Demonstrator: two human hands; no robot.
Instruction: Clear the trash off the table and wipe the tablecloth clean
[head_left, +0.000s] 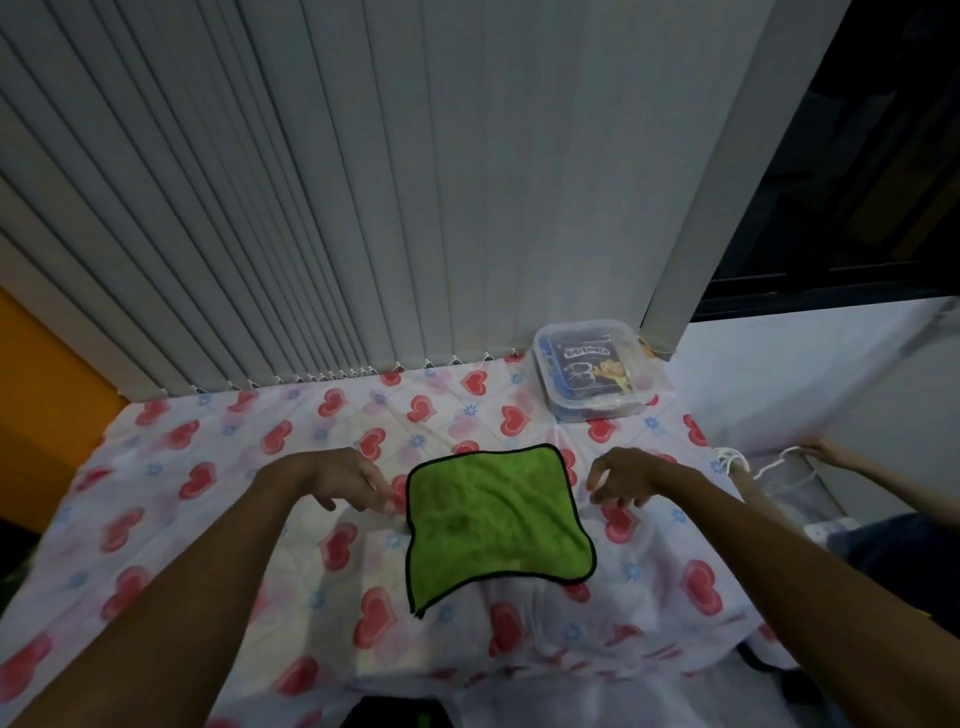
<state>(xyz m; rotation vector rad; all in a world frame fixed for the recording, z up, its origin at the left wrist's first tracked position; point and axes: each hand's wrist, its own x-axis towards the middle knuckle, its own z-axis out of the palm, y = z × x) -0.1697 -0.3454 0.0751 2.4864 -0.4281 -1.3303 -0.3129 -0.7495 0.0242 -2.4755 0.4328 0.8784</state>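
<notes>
The square green microfibre cloth with black piping (498, 519) lies spread flat just below the middle of the frame. It rests on the white tablecloth printed with red hearts and small blue flowers (208, 493), and its lower left corner runs to a point toward the near edge of the table. Laid open like that, it offers its whole face for wiping, and either hand can take it.

Your left hand (353, 480) hangs just beside the cloth's left edge, fingers loosely curled and pointing down, grasping nothing. I cannot tell whether its fingertips touch the piping or only the tablecloth. Your right hand (621, 480) is a little clear of the cloth's right edge, likewise released, with its fingers drooping and empty.

With one hand on each side you are placed, I judge, to flatten or gather the cloth before a wiping stroke, so the wipe looks not yet begun. Press with a flat palm: the tablecloth is thin and creased, wrinkled up at the near edge, and would probably drag and bunch under a hard push.

At the upper right of the table stands a clear plastic lidded box (589, 371) with a dark printed packet inside. It sits close against the white vertical blinds (311, 208), out of the wiping path. At the far right of the frame another person's hand (826, 451) is at a white cord (730, 458), off the table
</notes>
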